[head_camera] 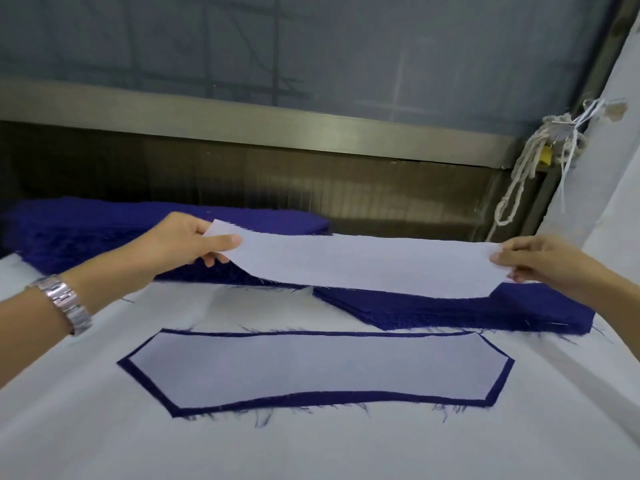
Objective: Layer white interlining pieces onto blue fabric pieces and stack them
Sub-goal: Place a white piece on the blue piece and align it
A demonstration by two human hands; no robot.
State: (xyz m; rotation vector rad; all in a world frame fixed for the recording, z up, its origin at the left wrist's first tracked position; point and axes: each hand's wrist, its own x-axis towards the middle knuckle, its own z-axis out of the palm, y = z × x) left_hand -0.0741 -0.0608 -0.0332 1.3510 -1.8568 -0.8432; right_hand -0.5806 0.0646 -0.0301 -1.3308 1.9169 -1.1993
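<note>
A long white interlining piece (367, 263) hangs stretched in the air above the table. My left hand (187, 242) pinches its left end and my right hand (547, 259) pinches its right end. Just below it lies a stack of blue fabric pieces (485, 311), partly hidden by the held piece. Nearer to me, a blue fabric piece (142, 370) lies flat with a white interlining piece (318, 367) on top, so only a blue border shows.
A larger pile of blue fabric (86, 233) sits at the back left. The white table cover (311, 445) spreads toward me. A metal rail (277, 129) runs along the back, and a knotted rope (530, 161) hangs at the right by a white post.
</note>
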